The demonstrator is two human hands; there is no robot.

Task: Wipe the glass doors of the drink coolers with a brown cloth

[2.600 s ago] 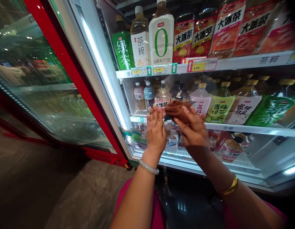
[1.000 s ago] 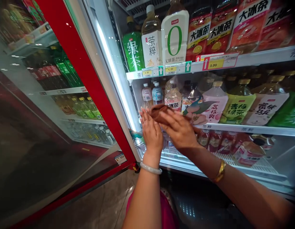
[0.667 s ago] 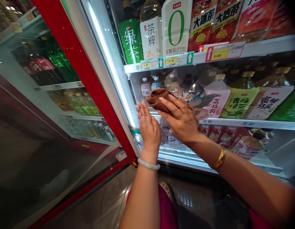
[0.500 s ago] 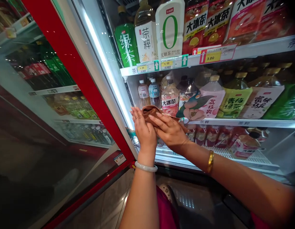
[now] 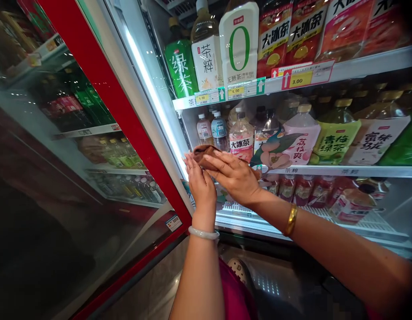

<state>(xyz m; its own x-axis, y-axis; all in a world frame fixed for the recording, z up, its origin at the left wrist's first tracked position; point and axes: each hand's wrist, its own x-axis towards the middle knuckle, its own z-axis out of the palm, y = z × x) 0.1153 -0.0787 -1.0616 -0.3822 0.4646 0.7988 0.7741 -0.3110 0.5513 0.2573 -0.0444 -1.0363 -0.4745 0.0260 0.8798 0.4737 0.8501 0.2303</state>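
Note:
A folded brown cloth [image 5: 206, 155] is pressed between my two hands in front of the fridge shelves. My left hand [image 5: 201, 182], with a pale bangle at the wrist, stands upright against the cloth's left side, fingers pointing up. Across the cloth's right side lies my right hand [image 5: 234, 178], fingers together, a gold bracelet on that wrist. Part of the cloth is hidden under the fingers. Just behind the hands are a pink-labelled bottle [image 5: 241, 138] and small bottles, one with a blue label [image 5: 220, 129].
The red-framed glass door [image 5: 126, 120] stands open on the left. Large drink bottles, such as a green one [image 5: 179, 66], fill the upper shelf [image 5: 269, 86]. A fruit-shaped display card [image 5: 272, 153] sticks out at the middle shelf's edge. A shoe [image 5: 239, 269] is on the floor below.
My right hand has shifted slightly over the cloth, which now looks flatter and more closed on top. The view has moved a little, so the shelves and door appear further right.

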